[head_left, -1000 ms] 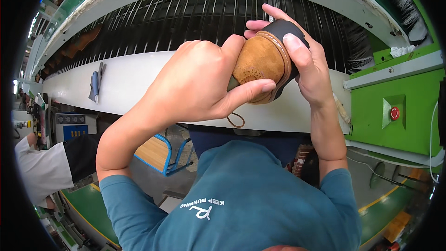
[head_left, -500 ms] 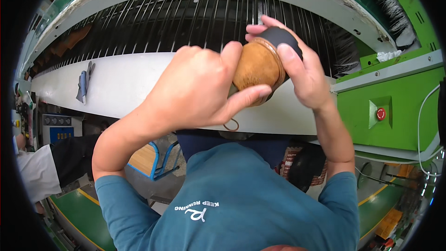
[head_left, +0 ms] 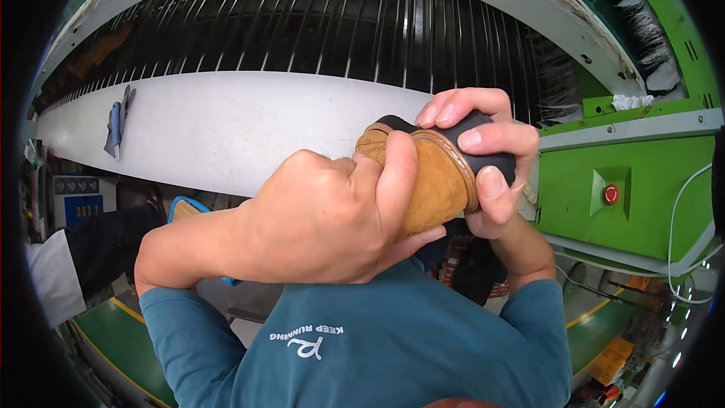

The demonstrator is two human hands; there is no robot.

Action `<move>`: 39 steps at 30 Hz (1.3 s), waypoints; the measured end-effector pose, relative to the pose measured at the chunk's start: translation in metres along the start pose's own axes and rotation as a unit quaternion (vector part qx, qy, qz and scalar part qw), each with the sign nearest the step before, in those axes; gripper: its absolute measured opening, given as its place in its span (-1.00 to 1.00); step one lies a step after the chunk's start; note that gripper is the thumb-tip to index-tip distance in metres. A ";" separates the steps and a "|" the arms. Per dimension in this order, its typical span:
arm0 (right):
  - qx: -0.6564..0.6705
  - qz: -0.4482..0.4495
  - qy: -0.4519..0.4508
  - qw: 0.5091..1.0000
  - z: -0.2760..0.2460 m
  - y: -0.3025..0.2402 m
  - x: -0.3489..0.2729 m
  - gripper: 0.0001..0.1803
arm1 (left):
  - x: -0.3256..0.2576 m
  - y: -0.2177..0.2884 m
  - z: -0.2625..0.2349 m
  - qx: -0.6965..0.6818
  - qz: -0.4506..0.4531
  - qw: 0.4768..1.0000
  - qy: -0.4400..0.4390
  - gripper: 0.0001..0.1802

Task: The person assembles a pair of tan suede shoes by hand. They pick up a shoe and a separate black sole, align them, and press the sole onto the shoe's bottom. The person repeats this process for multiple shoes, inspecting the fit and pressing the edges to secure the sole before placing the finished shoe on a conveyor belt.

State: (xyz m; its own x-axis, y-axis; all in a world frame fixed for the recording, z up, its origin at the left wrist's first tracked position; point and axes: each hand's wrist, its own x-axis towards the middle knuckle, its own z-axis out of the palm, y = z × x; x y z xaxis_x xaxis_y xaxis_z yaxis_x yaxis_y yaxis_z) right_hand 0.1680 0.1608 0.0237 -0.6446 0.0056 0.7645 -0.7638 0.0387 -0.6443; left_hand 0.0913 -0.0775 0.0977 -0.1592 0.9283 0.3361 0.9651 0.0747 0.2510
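Observation:
Both of my hands hold a tan suede shoe point(head_left: 439, 193) with a black sole and a brown stitched rim, tilted on its side above the near edge of the white tabletop. My left hand point(head_left: 325, 208) is closed around the tan upper, its fingers partly hidden by the shoe. Against the black sole presses my right hand point(head_left: 502, 140), fingers curled over it and thumb near the rim. The underside of the shoe is out of sight.
A blue-handled tool point(head_left: 115, 127) lies on the left of the white tabletop point(head_left: 211, 136). Rows of metal rods point(head_left: 302, 23) run behind it. At right stands a green machine panel point(head_left: 574, 204) with a red button point(head_left: 611, 194). Another person's dark-clad leg point(head_left: 106, 253) shows at left.
The shoe has come nearer to my body and turned, showing more of its length. My left fingers now wrap over the upper, and my right fingers have shifted along the sole.

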 end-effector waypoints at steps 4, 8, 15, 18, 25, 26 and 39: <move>-0.032 -0.048 -0.013 0.998 0.002 0.002 -0.003 -0.64 | -0.002 0.002 0.003 0.009 0.019 1.000 0.013 0.04; -0.073 -0.073 0.003 0.995 0.009 0.000 -0.003 -0.66 | -0.005 0.003 0.003 0.002 0.010 1.000 0.023 0.02; -0.087 -0.005 0.001 0.996 0.014 -0.003 0.016 -0.74 | -0.008 -0.008 -0.004 0.022 -0.029 0.998 0.049 -0.09; -0.004 0.085 0.012 0.996 0.010 0.001 0.028 -0.74 | 0.001 -0.021 -0.003 0.020 -0.043 0.995 0.089 -0.16; -0.052 0.066 0.023 0.996 0.017 0.004 0.035 -0.53 | -0.001 -0.040 0.000 -0.014 -0.056 0.986 0.159 -0.25; -0.080 0.056 0.028 0.995 0.022 0.002 0.033 -0.49 | -0.002 -0.049 0.004 -0.043 -0.044 0.982 0.178 -0.26; -0.295 0.174 -0.119 0.932 0.052 0.073 -0.055 0.18 | -0.118 -0.115 0.048 -0.488 -0.223 0.804 0.257 -0.42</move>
State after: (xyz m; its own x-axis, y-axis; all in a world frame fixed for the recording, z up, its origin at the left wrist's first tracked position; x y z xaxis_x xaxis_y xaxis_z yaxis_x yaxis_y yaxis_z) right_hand 0.1463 0.1114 -0.0666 -0.8924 -0.0990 0.4402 -0.4014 0.6197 -0.6745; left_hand 0.0095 -0.1784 -0.0143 -0.7511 0.5971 0.2818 0.2043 -0.1957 0.9591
